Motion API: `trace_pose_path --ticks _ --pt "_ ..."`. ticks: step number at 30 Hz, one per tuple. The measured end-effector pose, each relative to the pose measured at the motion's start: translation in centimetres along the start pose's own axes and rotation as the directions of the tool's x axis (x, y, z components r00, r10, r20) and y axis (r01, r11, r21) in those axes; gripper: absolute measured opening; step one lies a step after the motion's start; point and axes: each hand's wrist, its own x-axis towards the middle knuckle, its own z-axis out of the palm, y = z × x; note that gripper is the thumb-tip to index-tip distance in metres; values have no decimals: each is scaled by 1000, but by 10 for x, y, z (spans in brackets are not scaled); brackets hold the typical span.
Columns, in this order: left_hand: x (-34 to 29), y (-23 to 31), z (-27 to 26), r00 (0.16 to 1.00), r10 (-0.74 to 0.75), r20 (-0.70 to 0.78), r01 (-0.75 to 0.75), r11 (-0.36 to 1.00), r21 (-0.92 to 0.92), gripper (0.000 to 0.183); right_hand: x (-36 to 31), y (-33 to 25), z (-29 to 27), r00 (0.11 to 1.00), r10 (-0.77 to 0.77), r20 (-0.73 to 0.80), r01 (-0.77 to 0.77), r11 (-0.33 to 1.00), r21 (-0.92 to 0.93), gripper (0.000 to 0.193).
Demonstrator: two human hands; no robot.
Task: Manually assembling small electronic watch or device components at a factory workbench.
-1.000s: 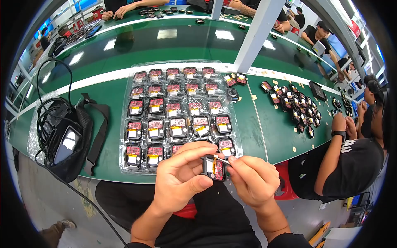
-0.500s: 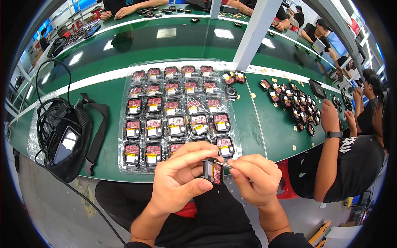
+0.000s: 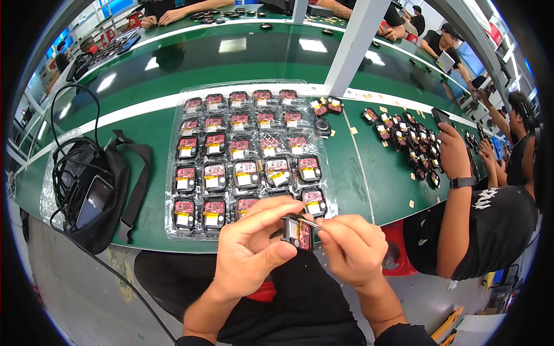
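My left hand (image 3: 249, 248) grips a small square black watch case (image 3: 298, 232) by its sides, tilted up in front of the table's near edge. Inside the open case show a red circuit board and a silver-white battery. Between the thumb and fingers of my right hand (image 3: 355, 247) is a pair of thin metal tweezers (image 3: 310, 224). Their tip reaches the case's upper edge; the exact contact point is too small to tell. Just beyond my hands lies a clear plastic tray (image 3: 169, 196), holding rows of similar open cases with red boards and yellow strips.
A black mesh bag (image 3: 118, 199) with cables and a phone lies left of the tray. Loose cases are heaped in a pile (image 3: 412, 141) to the right, near a co-worker's hand (image 3: 455, 153). A grey metal post (image 3: 358, 49) rises behind the tray. Other people sit around the line.
The watch case has turned slightly, and the tweezers have shifted a little left and steeper against its top edge. The co-worker's hand at right has moved up toward a dark block.
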Motion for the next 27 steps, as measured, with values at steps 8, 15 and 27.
trace_pose_path --ticks 8,15,27 --pt "1 3 -6 998 37 59 -33 998 -61 55 0 7 -5 997 67 31 -70 992 109 18" --pt "-1 19 -10 989 139 -41 -127 967 220 48 1 68 -37 850 450 -273 -526 749 -404 36" --pt "60 25 -15 852 523 -27 -75 173 982 23 -23 142 -63 762 498 -414 -647 556 -521 24"
